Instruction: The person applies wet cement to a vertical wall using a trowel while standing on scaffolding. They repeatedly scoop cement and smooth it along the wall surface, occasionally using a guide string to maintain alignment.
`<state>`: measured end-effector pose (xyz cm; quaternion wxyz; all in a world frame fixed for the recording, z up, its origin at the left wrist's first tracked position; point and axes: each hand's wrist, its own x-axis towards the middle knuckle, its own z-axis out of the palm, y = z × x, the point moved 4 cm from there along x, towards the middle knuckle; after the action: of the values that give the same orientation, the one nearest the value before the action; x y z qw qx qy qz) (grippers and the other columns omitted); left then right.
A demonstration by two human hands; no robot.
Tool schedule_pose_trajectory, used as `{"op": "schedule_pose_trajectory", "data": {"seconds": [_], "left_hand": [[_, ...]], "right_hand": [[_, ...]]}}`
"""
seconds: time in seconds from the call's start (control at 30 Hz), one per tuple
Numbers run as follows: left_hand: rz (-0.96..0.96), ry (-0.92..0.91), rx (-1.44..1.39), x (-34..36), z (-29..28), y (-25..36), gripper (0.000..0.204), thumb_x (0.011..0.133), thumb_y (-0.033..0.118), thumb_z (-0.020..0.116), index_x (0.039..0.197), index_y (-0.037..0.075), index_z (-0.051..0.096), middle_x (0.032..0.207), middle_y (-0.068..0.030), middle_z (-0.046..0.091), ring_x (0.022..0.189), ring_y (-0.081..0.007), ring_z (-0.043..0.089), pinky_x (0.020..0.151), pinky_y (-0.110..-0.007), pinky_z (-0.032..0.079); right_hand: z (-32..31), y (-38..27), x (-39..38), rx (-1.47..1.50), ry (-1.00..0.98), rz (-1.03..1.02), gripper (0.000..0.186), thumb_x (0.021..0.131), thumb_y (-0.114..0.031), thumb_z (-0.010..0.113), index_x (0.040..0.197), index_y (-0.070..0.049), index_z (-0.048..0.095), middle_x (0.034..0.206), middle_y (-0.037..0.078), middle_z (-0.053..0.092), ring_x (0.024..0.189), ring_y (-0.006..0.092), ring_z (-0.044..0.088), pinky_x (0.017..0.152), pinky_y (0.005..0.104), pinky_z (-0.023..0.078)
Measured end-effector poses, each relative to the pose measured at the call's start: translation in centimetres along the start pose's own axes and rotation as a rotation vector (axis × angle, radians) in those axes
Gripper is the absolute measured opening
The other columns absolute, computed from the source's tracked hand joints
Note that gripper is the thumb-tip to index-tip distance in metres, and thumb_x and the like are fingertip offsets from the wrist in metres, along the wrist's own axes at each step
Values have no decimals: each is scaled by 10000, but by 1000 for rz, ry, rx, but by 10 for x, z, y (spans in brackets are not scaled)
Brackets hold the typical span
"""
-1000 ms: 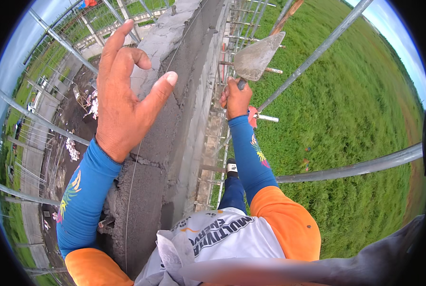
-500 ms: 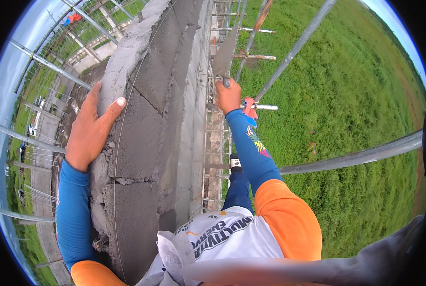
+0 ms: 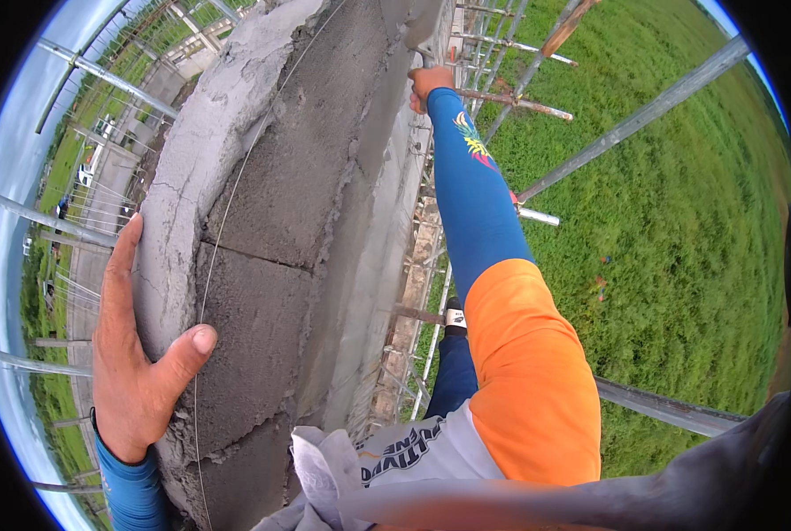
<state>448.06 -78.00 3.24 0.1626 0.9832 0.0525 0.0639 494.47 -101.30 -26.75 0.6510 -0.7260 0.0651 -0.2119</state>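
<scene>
My left hand (image 3: 134,367) rests at the near left on the rough concrete block wall (image 3: 254,208), fingers stretched along its crumbly left edge and thumb on its top. A thin line (image 3: 227,208) runs lengthwise over the blocks beside the thumb. My right hand (image 3: 429,87) reaches far up the wall's right side, wrapped round the handle of a trowel (image 3: 426,35), whose blade is seen edge-on beside the smoother rendered band, partly cut off at the top; I cannot tell whether it touches the surface.
Metal scaffold poles (image 3: 634,119) and bars stand along the right over grass far below (image 3: 679,248). My foot (image 3: 455,317) is on the scaffold side, low beside the wall. To the left, more poles (image 3: 103,80) and a concrete structure lie below the drop.
My left hand, first raised, has come down onto the wall's edge and moved nearer me. My right arm has stretched forward, carrying the trowel farther up along the wall.
</scene>
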Motion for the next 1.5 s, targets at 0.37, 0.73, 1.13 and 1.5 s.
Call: {"op": "schedule_pose_trajectory", "data": {"seconds": [0.37, 0.73, 1.13, 1.5], "left_hand": [[-3, 8, 122, -8, -1, -4, 1116, 824, 760, 644, 1616, 36, 336, 1594, -274, 402, 1493, -397, 389, 1229, -491, 290], [14, 9, 4, -1, -1, -5, 1137, 798, 662, 731, 1588, -44, 320, 1512, -332, 448, 1402, -433, 491, 1175, -510, 375], [39, 41, 170, -5, -1, -18, 1117, 838, 854, 547, 1635, 105, 321, 1645, -253, 332, 1527, -405, 331, 1246, -525, 261], [16, 61, 227, -3, 4, -29, 990, 906, 798, 505, 1644, 164, 326, 1658, -238, 326, 1538, -400, 314, 1238, -538, 277]], "right_hand": [[-93, 12, -78, 128, -54, 36, 369, 858, -276, 716, 996, 67, 702, 834, 244, 730, 762, 394, 730, 717, 475, 568], [-19, 73, -55, -622, -474, 508, 331, 885, -243, 665, 860, 86, 684, 685, 203, 690, 537, 296, 687, 542, 416, 572], [-205, 210, -313, -267, -522, 759, 153, 873, -165, 684, 934, -28, 653, 565, 112, 584, 388, 248, 570, 358, 432, 448], [-223, 83, -183, -276, -255, -24, 269, 911, -230, 702, 1020, 16, 715, 770, 144, 706, 681, 242, 658, 706, 408, 540]]}}
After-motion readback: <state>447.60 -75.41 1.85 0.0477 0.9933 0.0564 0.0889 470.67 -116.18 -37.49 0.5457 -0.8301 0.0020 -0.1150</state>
